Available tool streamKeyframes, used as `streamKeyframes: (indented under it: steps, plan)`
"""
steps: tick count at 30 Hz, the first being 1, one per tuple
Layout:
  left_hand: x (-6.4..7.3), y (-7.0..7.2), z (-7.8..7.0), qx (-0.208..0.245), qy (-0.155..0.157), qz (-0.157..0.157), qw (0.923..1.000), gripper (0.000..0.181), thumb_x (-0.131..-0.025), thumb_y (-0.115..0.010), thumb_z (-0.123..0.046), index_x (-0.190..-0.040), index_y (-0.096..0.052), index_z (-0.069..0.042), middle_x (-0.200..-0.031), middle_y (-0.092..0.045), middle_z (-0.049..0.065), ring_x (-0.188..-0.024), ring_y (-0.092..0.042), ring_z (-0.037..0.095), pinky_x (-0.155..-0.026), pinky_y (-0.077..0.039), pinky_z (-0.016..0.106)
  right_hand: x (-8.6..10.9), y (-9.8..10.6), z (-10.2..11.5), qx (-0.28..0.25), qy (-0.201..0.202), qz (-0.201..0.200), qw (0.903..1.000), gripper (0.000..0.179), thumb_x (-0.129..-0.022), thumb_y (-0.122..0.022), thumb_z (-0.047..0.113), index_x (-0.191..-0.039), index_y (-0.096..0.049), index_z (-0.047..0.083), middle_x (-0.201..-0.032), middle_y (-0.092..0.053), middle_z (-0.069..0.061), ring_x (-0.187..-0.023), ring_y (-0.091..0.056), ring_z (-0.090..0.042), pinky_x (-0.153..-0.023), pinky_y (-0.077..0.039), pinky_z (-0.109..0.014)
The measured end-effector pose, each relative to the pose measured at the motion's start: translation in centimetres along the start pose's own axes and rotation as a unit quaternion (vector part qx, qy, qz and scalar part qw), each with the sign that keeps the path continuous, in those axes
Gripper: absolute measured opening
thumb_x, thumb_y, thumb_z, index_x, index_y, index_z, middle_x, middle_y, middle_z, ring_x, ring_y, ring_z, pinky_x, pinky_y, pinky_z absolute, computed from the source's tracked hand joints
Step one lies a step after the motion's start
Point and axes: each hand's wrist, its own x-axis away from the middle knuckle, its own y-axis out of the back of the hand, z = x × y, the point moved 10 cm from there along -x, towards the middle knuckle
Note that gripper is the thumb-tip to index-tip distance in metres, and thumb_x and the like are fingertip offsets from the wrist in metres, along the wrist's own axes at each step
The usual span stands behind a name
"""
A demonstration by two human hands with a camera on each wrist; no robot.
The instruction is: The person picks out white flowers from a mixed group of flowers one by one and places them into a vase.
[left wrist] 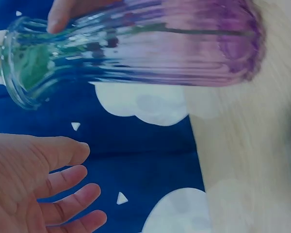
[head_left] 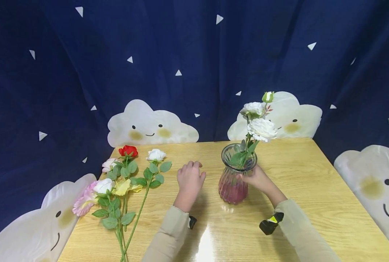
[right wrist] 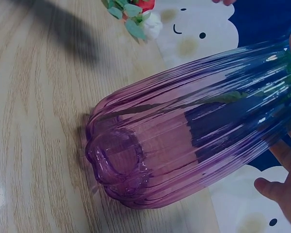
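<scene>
A ribbed glass vase (head_left: 232, 189), clear at the rim and purple-pink at the base, stands upright on the table. My right hand (head_left: 259, 180) grips it around the neck, thumb on the near side. A stem with two white blooms (head_left: 262, 130) and a green bud (head_left: 268, 96) rises from the vase, leaning right. In the right wrist view, the lower stem shows through the vase (right wrist: 160, 145). My left hand (head_left: 190, 180) hovers left of the vase, fingers relaxed and holding nothing; the left wrist view shows this hand (left wrist: 43, 184) apart from the glass.
On the table's left side lie several artificial flowers: a red rose (head_left: 128, 150), a white rose (head_left: 156, 155), a yellow bloom (head_left: 121, 187) and a pink one (head_left: 85, 199). The wooden table (head_left: 312, 203) ends at a dark blue curtain (head_left: 181, 36) with cloud faces.
</scene>
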Motion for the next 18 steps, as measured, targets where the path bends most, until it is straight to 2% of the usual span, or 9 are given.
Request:
streamKeyframes:
  steps: [5, 18]
  plan:
    - [0.3, -1.1, 1.6, -0.006, 0.015, 0.018, 0.9997, 0.022, -0.08, -0.067, -0.028, -0.097, -0.064, -0.015, -0.091, -0.06, 0.001, -0.082, -0.057, 0.022, -0.075, -0.043, 0.038, 0.0, 0.0, 0.0, 0.002, -0.003, 0.001, 1.0, 0.07, -0.076, -0.065, 0.004, -0.133, -0.026, -0.009, -0.129, -0.036, -0.032, -0.12, -0.03, -0.046, -0.099, -0.017, -0.058]
    - [2.0, -2.8, 6.5, -0.009, 0.048, 0.032, 0.9983, 0.02, -0.077, -0.069, -0.024, -0.092, -0.064, -0.012, -0.087, -0.059, 0.004, -0.08, -0.055, 0.025, -0.069, -0.044, 0.041, 0.0, 0.0, 0.0, 0.005, -0.002, 0.001, 1.0, 0.07, -0.076, -0.065, 0.004, -0.132, -0.027, -0.01, -0.129, -0.035, -0.033, -0.12, -0.03, -0.047, -0.099, -0.017, -0.058]
